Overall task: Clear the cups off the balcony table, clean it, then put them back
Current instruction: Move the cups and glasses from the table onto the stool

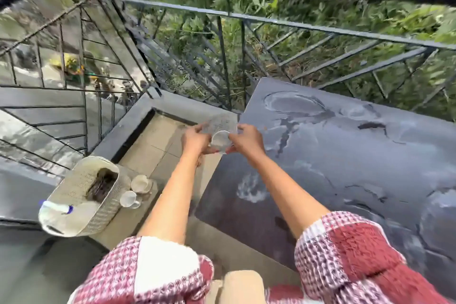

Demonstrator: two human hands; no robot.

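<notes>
Table: balcony table [345, 168] is showing dusty rings [294, 103]
Cup: cup [220, 141] is hovering past its left edge
Hands: left hand [196, 142] and right hand [246, 140] are gripping it
Risk: loosening fingers would drop it on tiles [158, 148]

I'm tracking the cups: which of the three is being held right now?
The cup between the left hand and right hand, near the table. The far cup and near cup sit beside the basket.

Basket [81, 195] left of table [345, 168].
</notes>
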